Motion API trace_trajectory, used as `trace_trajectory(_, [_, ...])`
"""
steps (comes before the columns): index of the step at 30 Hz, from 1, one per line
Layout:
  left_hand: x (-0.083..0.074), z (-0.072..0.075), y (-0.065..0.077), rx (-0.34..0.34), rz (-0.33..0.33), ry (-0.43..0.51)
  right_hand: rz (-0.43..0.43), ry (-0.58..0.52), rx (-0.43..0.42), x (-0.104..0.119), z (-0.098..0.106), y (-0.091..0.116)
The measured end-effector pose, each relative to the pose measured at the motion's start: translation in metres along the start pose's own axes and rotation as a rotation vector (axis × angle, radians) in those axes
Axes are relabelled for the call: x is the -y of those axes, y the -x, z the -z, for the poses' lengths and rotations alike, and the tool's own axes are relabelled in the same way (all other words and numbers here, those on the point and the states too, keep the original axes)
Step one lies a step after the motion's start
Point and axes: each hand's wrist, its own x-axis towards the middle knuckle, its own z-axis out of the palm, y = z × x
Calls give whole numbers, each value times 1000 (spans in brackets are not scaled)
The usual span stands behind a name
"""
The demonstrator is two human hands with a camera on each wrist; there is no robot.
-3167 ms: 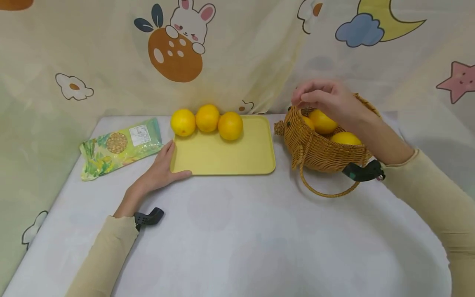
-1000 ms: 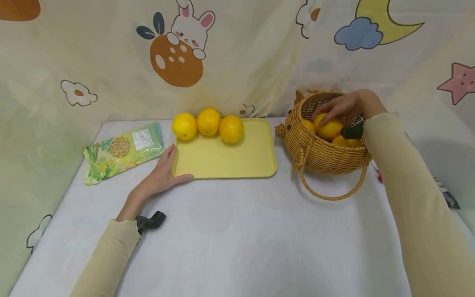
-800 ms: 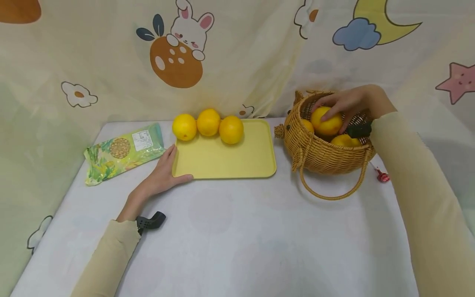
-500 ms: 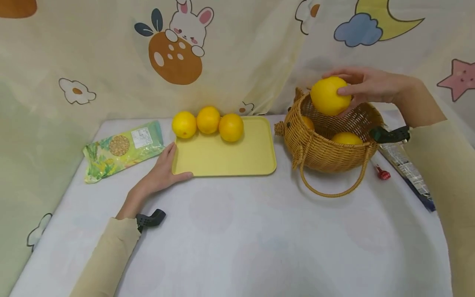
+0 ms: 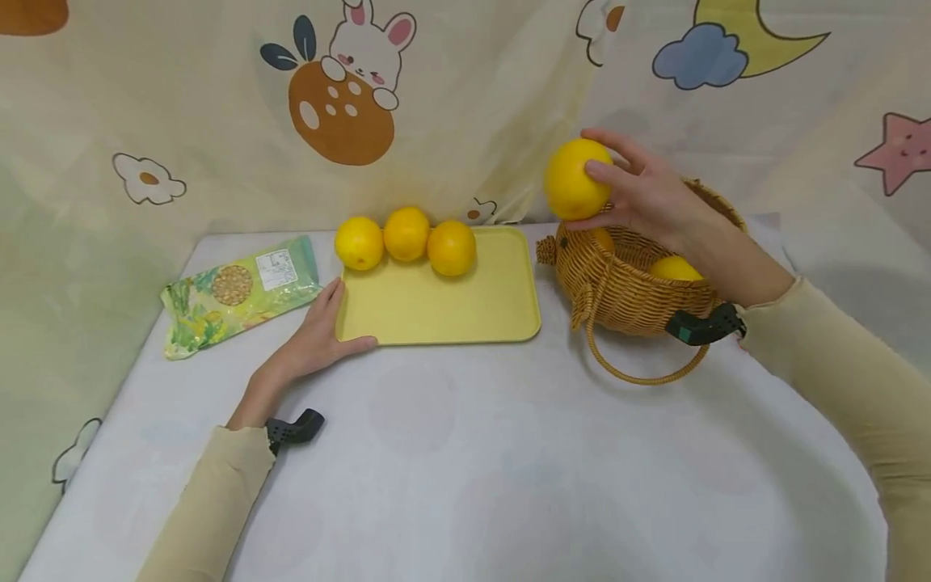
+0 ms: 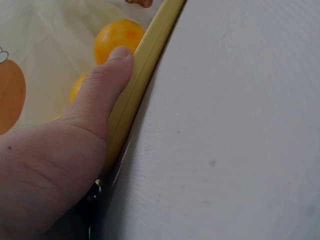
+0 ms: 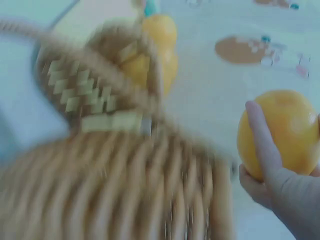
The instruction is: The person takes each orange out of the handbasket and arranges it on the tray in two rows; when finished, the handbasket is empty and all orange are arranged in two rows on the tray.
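No words, brands or numbers can be read; the green bag (image 5: 240,301) on the desk (image 5: 465,453) bears a white label (image 5: 276,269); its print is too small and blurred to make out.

From above the near side of the yellow tray (image 5: 444,311), the head view looks forward and down, far enough back to fit in the basket (image 5: 633,303) on the tray's right and the left hand (image 5: 313,331) on its left. The left wrist view is tipped and very close, peeking past the thumb (image 6: 102,95) along the tray's near edge to the oranges (image 5: 406,234) that all three views show. The right wrist view, tipped too, faces the tray from its right, close over the basket, and shares the basket, the right hand (image 5: 647,194) and the held orange (image 5: 570,182) with the head view.
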Motion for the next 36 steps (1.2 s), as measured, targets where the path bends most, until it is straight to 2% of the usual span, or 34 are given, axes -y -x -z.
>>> trace_trajectory(6, [-1, 1, 0, -3, -7, 0, -9, -31, -2, -17, -36, -10])
trace_trajectory(11, [-2, -2, 1, -5, -14, -3, -21, -91, -45, -35, -64, -16])
trace_trajectory(17, [2, -1, 0, -14, -10, -6, -34, -54, -113, -70, -91, -24])
trace_trajectory(23, [1, 0, -2, -7, -28, -3, -22, 13, -224, -101, -98, -36])
trace_trajectory(30, [0, 1, -2, -3, -13, -14, 63, 23, -337, -111, -97, -58])
trace_trajectory(33, [-1, 1, -1, -3, -5, -7, 65, -22, -349, -111, -96, -68])
trace_trajectory(36, [-2, 0, -1, 2, -1, -1, 53, -114, -363, -112, -95, -77])
